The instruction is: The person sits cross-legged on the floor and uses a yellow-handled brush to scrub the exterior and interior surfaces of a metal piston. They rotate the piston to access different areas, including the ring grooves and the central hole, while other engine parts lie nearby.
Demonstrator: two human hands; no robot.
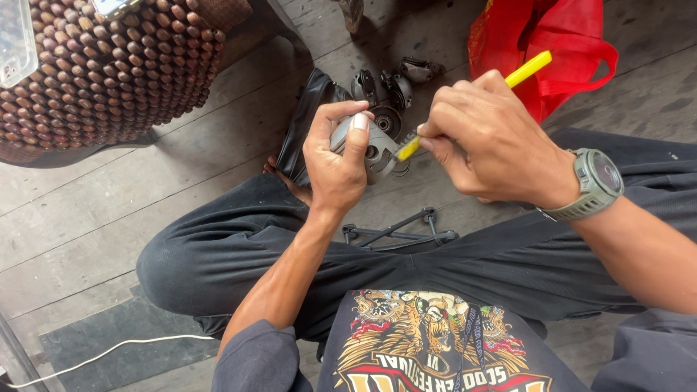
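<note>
The left hand (pixel 335 161) is wrapped around a small grey metal part (pixel 377 149), fingers curled over its top and thumb along its side, holding it up above the person's crossed legs. The right hand (pixel 485 138) grips a yellow tool (pixel 528 70), perhaps a screwdriver or a brush, with its tip touching the part's right side; the working end is too small to tell. A grey-green watch (pixel 597 184) sits on the right wrist. Beyond the hands, on the wooden floor (pixel 87 218), lie dark machine parts (pixel 385 91) and a black rubber piece (pixel 305 120). A red bag (pixel 559 43) is near the right hand, and a beaded seat cover (pixel 109 65) at upper left.
</note>
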